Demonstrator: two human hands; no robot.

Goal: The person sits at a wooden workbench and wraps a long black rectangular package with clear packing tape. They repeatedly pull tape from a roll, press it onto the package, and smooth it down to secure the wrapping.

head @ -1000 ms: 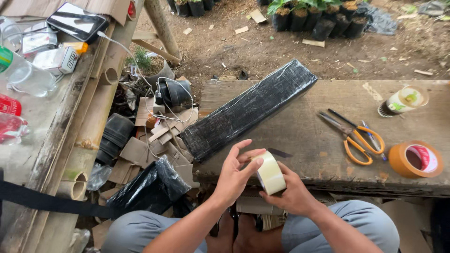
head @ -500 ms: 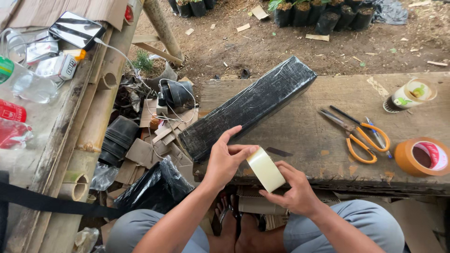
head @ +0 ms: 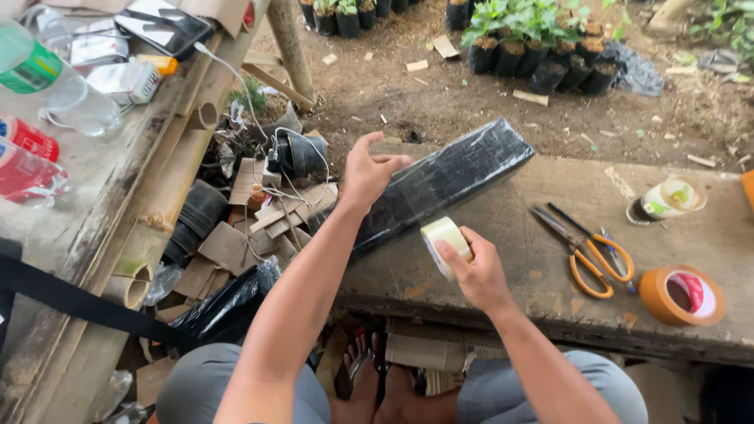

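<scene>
Holding a roll of clear tape (head: 444, 242), the right hand (head: 473, 271) has its fingers curled shut around the roll's rim, just above the near edge of the wooden bench (head: 550, 290). The left hand (head: 365, 173) rests on the upper end of a long black-wrapped bundle (head: 440, 180), fingers bent over its top edge and gripping it. The bundle lies slantwise across the bench, its far end toward the dirt ground. The tape roll sits just beside the bundle's lower side; whether they touch cannot be told. To the right on the bench lie orange-handled scissors (head: 589, 255), and beyond them a roll of brown tape (head: 682, 295). A small cup (head: 666, 200) stands near the bench's far edge.
</scene>
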